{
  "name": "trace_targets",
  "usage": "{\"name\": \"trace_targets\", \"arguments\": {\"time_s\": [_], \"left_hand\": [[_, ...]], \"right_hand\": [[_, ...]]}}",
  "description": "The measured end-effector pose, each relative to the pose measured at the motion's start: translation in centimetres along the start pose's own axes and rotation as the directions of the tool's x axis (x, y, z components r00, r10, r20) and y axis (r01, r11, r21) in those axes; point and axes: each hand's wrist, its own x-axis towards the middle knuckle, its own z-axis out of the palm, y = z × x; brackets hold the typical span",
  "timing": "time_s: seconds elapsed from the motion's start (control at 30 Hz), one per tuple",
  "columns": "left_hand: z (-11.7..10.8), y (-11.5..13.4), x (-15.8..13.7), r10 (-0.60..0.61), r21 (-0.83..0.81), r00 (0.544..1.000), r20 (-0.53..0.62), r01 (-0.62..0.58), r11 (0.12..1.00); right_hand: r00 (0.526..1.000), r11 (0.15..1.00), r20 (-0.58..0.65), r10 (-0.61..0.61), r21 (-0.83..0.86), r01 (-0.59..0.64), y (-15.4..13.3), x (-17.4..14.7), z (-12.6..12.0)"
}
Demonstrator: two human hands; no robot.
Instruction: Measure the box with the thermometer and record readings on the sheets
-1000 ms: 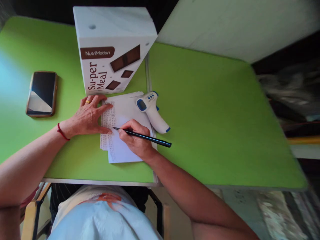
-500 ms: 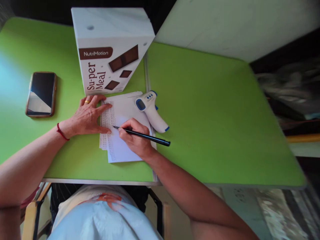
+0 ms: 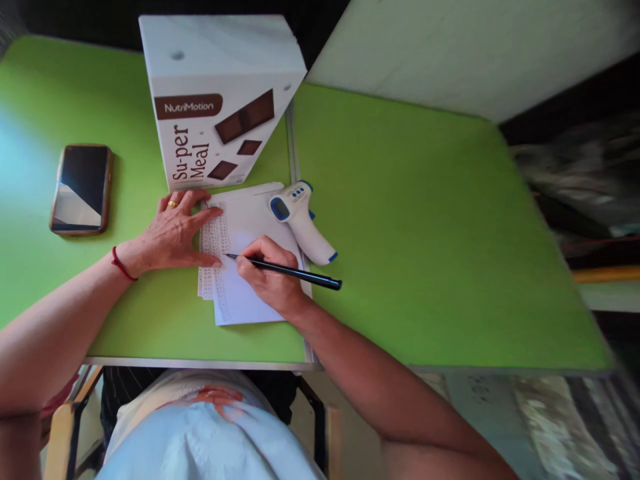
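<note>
Sheets of white paper (image 3: 250, 300) lie stacked on the table, with columns of small handwriting down their left side. My left hand (image 3: 177, 230) rests on the left edge of the sheets, fingers spread and thumb apart. In my right hand (image 3: 273, 277) is a black pen (image 3: 300, 272), its tip at the written columns between my left thumb and the right fingers. The right hand lies on the paper. A white and blue infrared thermometer (image 3: 303, 223) sits on the upper right part of the sheets, just beyond my right hand.
A white NutriMotion box (image 3: 225, 100) stands upright behind the paper. A phone (image 3: 81, 190) lies face up at the left. The green table (image 3: 425, 233) reaches right, with a seam near the thermometer. A pale wall (image 3: 450, 53) rises behind.
The pen and both hands stay nearly in place. The whole view has shifted very slightly, so the box and phone appear a touch further left.
</note>
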Motion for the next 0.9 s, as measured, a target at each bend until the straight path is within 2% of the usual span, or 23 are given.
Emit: {"name": "trace_targets", "arguments": {"time_s": [0.13,0.47,0.67,0.9], "left_hand": [[0.04,-0.06,-0.05,0.011,0.017,1.0,-0.008,-0.011,1.0],[0.14,-0.14,-0.05,0.013,0.015,1.0,-0.009,-0.013,1.0],[0.12,-0.23,-0.04,0.008,0.018,1.0,-0.009,-0.008,1.0],[-0.01,-0.17,-0.02,0.004,0.013,1.0,0.001,-0.004,1.0]], "right_hand": [[0.999,1.0,-0.041,0.004,-0.017,-0.004,0.17,0.03,-0.04],[1.0,1.0,-0.013,-0.026,0.016,0.026,0.15,0.08,0.06],[1.0,1.0,0.002,0.007,0.019,-0.007,0.04,0.08,-0.04],[0.998,1.0,-0.062,-0.015,-0.022,0.014,0.25,0.08,-0.08]]}}
